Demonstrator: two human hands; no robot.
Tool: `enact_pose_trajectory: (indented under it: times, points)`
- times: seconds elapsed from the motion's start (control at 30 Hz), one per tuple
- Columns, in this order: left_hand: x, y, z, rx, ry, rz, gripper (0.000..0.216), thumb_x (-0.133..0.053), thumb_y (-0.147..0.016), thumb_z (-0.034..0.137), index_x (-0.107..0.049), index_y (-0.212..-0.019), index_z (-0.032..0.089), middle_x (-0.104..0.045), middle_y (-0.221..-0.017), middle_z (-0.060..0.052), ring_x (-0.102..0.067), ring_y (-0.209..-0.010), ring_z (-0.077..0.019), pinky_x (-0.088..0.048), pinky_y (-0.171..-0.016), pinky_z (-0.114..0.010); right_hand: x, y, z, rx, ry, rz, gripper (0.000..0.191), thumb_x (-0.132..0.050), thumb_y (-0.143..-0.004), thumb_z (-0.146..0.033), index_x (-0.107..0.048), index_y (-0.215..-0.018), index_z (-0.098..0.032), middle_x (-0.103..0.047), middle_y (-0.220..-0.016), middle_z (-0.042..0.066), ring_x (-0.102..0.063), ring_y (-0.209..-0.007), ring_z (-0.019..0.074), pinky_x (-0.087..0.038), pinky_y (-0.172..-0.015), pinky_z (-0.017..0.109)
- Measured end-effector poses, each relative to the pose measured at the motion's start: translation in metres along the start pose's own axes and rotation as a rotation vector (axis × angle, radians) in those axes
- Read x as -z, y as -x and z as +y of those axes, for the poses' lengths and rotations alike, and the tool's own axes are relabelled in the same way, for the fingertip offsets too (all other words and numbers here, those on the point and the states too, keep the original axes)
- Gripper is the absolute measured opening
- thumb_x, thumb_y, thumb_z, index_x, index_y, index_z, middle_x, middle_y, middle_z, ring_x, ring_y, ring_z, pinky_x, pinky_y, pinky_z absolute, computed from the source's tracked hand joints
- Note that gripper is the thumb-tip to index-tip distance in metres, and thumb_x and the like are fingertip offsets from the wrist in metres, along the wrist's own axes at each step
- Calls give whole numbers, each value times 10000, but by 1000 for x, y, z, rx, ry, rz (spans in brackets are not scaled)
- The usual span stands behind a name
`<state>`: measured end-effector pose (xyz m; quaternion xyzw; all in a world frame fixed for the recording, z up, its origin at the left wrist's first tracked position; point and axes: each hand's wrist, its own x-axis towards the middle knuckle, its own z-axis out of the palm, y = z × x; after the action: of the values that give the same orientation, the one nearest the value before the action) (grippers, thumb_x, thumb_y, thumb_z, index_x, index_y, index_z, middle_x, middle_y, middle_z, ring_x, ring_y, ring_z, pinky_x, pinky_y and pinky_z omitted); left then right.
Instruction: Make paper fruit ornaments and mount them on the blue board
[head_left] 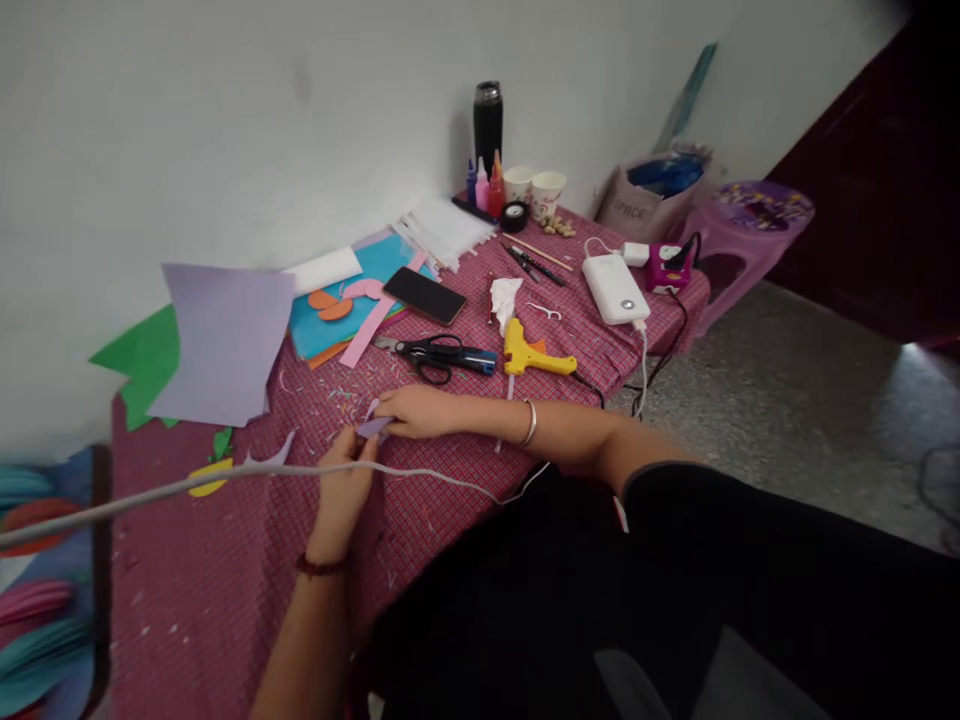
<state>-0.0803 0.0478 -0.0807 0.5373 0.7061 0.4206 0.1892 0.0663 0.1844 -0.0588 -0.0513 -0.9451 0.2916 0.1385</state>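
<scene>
"What do the 2 hands have?"

"A small, flat, matte purple piece [373, 427]; the left hand [347, 480] and right hand [421, 411] pinch it between them, over the checked tablecloth [202, 560]."

"Its direction?"

"Long axis roughly sideways, right end slightly higher in view."

"Any writing?"

"'SPACE', on the bag [637, 212] beside the stool [731, 245]."
</scene>
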Motion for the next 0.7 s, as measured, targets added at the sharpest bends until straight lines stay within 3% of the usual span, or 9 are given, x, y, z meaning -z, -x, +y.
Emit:
enact_pose_trajectory:
  times: [0.17, 0.33, 0.43, 0.57, 0.7]
  points:
    - [6, 2, 18, -35, 161, 157, 161, -706, -763, 337, -654, -740, 187, -604, -796, -15, -552, -791, -153, -440, -735, -263, -5, -2, 3, -45, -292, 67, 96, -574, -892, -179, -628, -893, -99, -632, -891, 57, -571, -827, 147, -421, -799, 261]
    - [7, 6, 21, 201, 525, 82, 204, -772, -691, 344, -651, -717, 182, -550, -547, 32, -458, -475, -94, -349, -461, -203, -7, -1, -2, -140, -653, 73, 147, -618, -852, -259, -600, -830, -115, -582, -796, 3, -529, -755, 120, -418, -747, 244]
    - [5, 8, 19, 281, 669, 32, 244, -785, -666, 376, -636, -689, 184, -541, -499, 33, -440, -409, -86, -319, -401, -192, -5, 1, -5, -194, -831, 69, 181, -651, -816, -284, -603, -834, -110, -579, -765, -10, -520, -731, 112, -423, -732, 241]
    - [3, 9, 18, 260, 691, 27, 248, -773, -700, 355, -608, -634, 183, -531, -495, 34, -438, -408, -74, -318, -396, -182, -2, 2, -8, -225, -941, 79, 213, -686, -783, -278, -612, -884, -106, -577, -767, -19, -516, -718, 103, -416, -711, 234]
    - [3, 11, 19, 158, 580, 4, 260, -738, -761, 324, -593, -602, 179, -507, -500, 36, -429, -428, -69, -317, -414, -186, 4, 2, -13, -254, -1000, 151, 210, -695, -795, -297, -574, -813, -127, -530, -713, -41, -480, -663, 84, -388, -628, 207]
